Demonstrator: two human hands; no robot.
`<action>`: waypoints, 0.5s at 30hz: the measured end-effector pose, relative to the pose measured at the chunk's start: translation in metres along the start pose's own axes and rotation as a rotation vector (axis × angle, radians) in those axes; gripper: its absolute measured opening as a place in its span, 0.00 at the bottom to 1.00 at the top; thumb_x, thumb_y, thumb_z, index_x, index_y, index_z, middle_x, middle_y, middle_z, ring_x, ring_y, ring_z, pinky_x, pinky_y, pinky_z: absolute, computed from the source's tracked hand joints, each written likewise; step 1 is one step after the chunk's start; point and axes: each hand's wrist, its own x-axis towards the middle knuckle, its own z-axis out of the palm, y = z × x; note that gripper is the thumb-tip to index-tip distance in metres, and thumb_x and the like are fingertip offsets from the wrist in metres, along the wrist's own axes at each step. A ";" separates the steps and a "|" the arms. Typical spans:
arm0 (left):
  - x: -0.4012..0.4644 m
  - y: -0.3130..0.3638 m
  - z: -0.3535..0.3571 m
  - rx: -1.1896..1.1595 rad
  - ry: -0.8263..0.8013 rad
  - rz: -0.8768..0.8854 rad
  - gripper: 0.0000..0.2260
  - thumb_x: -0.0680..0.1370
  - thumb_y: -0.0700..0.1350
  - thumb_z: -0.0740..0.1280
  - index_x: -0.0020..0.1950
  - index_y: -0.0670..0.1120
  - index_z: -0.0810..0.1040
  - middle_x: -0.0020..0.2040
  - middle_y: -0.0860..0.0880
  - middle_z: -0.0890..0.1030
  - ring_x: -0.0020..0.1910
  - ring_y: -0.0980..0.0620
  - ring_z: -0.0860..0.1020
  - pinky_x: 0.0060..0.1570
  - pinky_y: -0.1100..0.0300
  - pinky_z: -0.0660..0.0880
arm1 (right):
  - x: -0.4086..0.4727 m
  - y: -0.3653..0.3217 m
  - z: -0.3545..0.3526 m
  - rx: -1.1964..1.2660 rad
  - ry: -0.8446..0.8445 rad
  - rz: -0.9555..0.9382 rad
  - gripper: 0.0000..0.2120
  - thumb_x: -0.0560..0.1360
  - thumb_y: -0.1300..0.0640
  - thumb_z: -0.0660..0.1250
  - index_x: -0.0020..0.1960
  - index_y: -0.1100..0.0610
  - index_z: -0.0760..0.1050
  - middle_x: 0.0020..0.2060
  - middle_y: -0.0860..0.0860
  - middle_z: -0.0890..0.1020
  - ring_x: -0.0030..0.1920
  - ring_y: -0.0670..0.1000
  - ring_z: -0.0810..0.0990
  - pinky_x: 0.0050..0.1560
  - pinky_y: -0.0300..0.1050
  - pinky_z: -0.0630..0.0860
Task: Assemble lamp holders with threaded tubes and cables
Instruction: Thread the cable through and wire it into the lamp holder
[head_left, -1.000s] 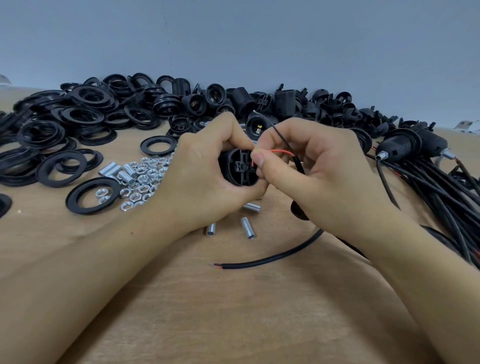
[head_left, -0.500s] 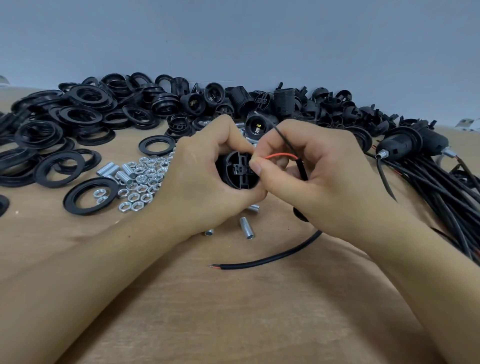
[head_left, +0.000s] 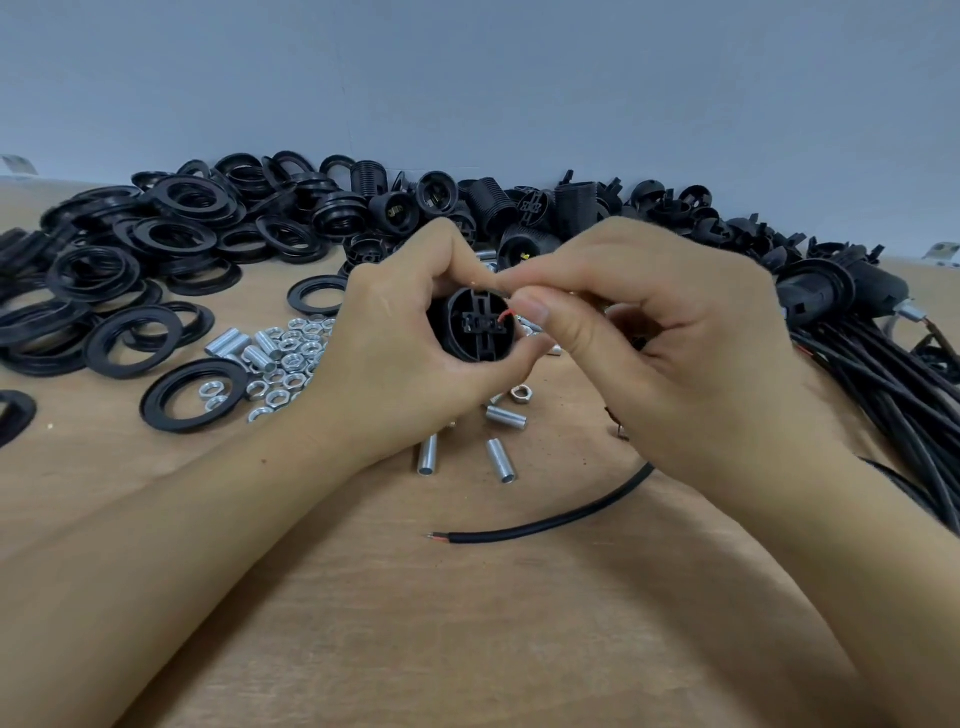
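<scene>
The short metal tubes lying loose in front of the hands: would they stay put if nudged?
Probably not. The threaded tubes are round cylinders lying on their sides on the smooth wooden table, so a sideways nudge would likely roll them. They look thin-walled and hollow, so probably light yet rigid.

Plain grey-blue wall (head_left: 467, 78) behind a light wooden tabletop (head_left: 467, 623).

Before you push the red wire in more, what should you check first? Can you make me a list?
1. Left hand grips the lamp holder firmly: ok.
2. Right hand pinches the red wire: ok.
3. Wire tip meets the holder's terminal: ok.
4. Wire seated fully inside: cannot tell.
5. Cable's loose end lies free on the table: ok.
6. Threaded tubes within reach: ok.
</scene>
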 end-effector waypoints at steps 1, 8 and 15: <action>0.000 0.000 0.000 0.003 0.002 0.001 0.14 0.69 0.47 0.75 0.44 0.43 0.73 0.36 0.52 0.80 0.33 0.57 0.78 0.34 0.68 0.71 | 0.000 -0.001 -0.001 0.001 -0.010 -0.005 0.05 0.77 0.61 0.69 0.51 0.57 0.83 0.41 0.51 0.82 0.41 0.46 0.79 0.40 0.33 0.70; 0.000 0.000 -0.001 0.027 -0.030 0.020 0.16 0.68 0.40 0.79 0.43 0.46 0.72 0.35 0.56 0.79 0.31 0.56 0.76 0.31 0.67 0.69 | 0.000 -0.004 0.000 -0.042 -0.117 -0.014 0.03 0.75 0.64 0.69 0.44 0.59 0.82 0.41 0.52 0.78 0.39 0.45 0.74 0.39 0.32 0.67; -0.002 0.001 0.000 0.008 -0.062 0.009 0.15 0.68 0.40 0.79 0.42 0.45 0.72 0.34 0.56 0.78 0.30 0.54 0.75 0.29 0.62 0.70 | 0.000 -0.005 0.000 -0.024 -0.150 0.039 0.03 0.73 0.64 0.68 0.42 0.60 0.79 0.41 0.53 0.77 0.37 0.45 0.72 0.37 0.29 0.65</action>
